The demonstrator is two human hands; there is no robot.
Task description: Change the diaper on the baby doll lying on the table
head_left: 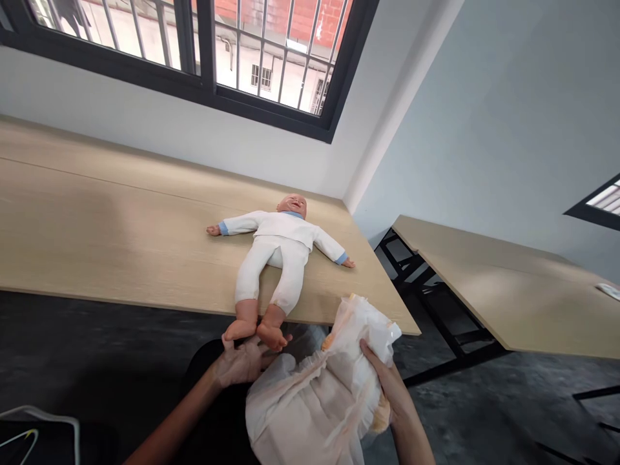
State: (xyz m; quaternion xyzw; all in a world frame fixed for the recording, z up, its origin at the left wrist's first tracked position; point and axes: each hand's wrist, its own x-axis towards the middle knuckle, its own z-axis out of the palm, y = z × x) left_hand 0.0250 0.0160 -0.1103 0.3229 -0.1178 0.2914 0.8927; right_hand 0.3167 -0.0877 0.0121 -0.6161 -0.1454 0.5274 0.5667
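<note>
Grip of the right hand (392, 387) is pinched onto one side of an unfolded disposable diaper (310, 413), thumb on top; the left hand (241, 363) is loosely spread, palm up, grasping nothing visible; the pale worktop (121, 239) bears a baby doll (283, 226) on its back, feet over the near edge beside the left hand, contact unclear; the diaper is held before that edge; it should handle light, limp and soft, best taken by its padded sides, since the thin ruffles (295, 378) might tear.

Pale table (121, 239), doll (285, 232) lying on it, face up; feet (242, 329) past near edge
</note>
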